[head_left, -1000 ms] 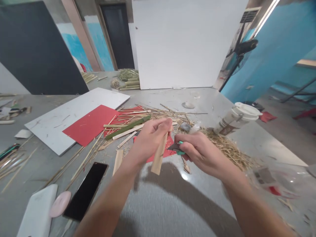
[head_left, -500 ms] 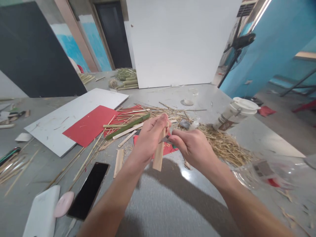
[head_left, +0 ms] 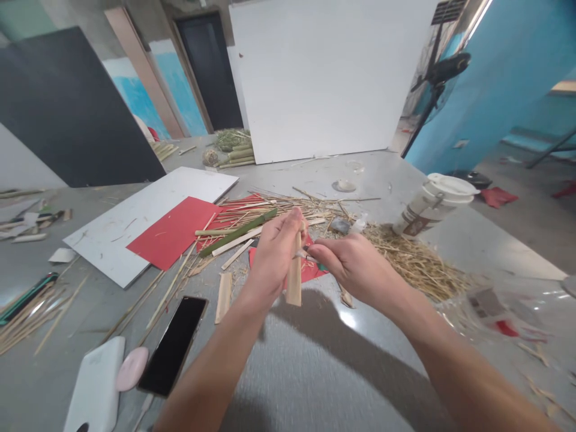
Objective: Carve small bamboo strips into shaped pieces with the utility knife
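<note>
My left hand (head_left: 275, 255) is closed round a flat pale bamboo strip (head_left: 294, 282), whose lower end juts down toward me. In my closed right hand (head_left: 353, 259) is a knife (head_left: 300, 254); its short blade lies against the strip, and the fingers cover most of its handle. Beneath both hands lies red paper (head_left: 310, 271) with shavings on it. To the left of my left hand, another short flat bamboo piece (head_left: 224, 297) rests on the table. Just beyond the hands, a green bamboo strip (head_left: 238, 233) lies across thin sticks (head_left: 288, 204).
A dark phone (head_left: 174, 345), a white power bank (head_left: 95, 384) and a pink round object (head_left: 132, 368) lie near left. Dry straw (head_left: 414, 261), a white-lidded jar (head_left: 434, 207) and a clear plastic container (head_left: 499, 312) are at right. A white board (head_left: 108, 240) holds a red sheet (head_left: 174, 231).
The whole view has shifted slightly, so things on the table appear further right. The bamboo strip hangs straighter, and the knife blade has moved a little against it. Both grips stay the same.
</note>
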Tool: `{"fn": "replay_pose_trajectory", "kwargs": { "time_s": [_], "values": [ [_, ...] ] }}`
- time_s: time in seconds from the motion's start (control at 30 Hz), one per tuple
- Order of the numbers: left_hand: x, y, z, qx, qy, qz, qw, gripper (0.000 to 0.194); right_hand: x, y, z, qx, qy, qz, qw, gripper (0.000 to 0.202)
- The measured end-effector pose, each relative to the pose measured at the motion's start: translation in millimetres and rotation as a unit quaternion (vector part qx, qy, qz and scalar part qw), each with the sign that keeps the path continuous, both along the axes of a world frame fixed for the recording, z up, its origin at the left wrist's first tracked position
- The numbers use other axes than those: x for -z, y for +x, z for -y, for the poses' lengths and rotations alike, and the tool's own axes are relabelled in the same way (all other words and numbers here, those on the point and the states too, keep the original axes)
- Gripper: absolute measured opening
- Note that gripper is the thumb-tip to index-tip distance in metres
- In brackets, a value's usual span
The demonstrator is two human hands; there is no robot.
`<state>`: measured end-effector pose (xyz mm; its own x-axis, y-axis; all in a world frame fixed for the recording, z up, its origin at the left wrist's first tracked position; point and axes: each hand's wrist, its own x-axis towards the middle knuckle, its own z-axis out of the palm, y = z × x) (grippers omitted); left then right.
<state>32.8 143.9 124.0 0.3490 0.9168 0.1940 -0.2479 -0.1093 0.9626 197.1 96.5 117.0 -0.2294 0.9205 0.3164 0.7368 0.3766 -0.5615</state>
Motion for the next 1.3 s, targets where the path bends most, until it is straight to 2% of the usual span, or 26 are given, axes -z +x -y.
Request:
{"fn": "replay_pose_trajectory", "kwargs": {
  "time_s": [0.3, 0.57, 0.83, 0.93, 1.0, 1.1, 1.17, 1.3],
  "values": [
    [7.2, 5, -1, -0.032, -0.001, 0.014, 0.999, 0.054, -0.8, 6, -4, -0.034, -0.044, 0.011, 0.998, 0.062],
    [5.8, 8, 0, -0.068, -0.007, 0.017, 0.997, 0.058, -1.6, 10, -9, -0.065, -0.069, 0.005, 0.995, 0.059],
    [9.7, 12, 6, -0.071, -0.012, 0.024, 0.997, 0.056, -0.2, 15, -13, -0.059, -0.092, 0.017, 0.994, 0.062],
    [12.6, 9, -3, -0.067, -0.019, 0.028, 0.997, 0.053, 0.3, 13, -9, -0.068, -0.097, 0.027, 0.993, 0.065],
    [10.6, -1, -18, -0.101, -0.035, 0.047, 0.993, 0.051, 3.0, 9, -4, -0.118, -0.114, 0.043, 0.986, 0.064],
    [-0.3, -24, -41, -0.217, -0.009, 0.107, 0.97, 0.048, 9.6, 3, 3, -0.189, -0.137, 0.05, 0.971, 0.054],
    [-8.5, -36, -47, -0.226, 0.019, 0.078, 0.971, 0.049, 12.4, 4, 2, -0.167, -0.139, 0.033, 0.976, 0.06],
    [-14.5, -35, -37, -0.142, 0.036, 0.003, 0.989, 0.051, 5.7, 11, -5, -0.076, -0.081, -0.012, 0.994, 0.064]
  ]
}}
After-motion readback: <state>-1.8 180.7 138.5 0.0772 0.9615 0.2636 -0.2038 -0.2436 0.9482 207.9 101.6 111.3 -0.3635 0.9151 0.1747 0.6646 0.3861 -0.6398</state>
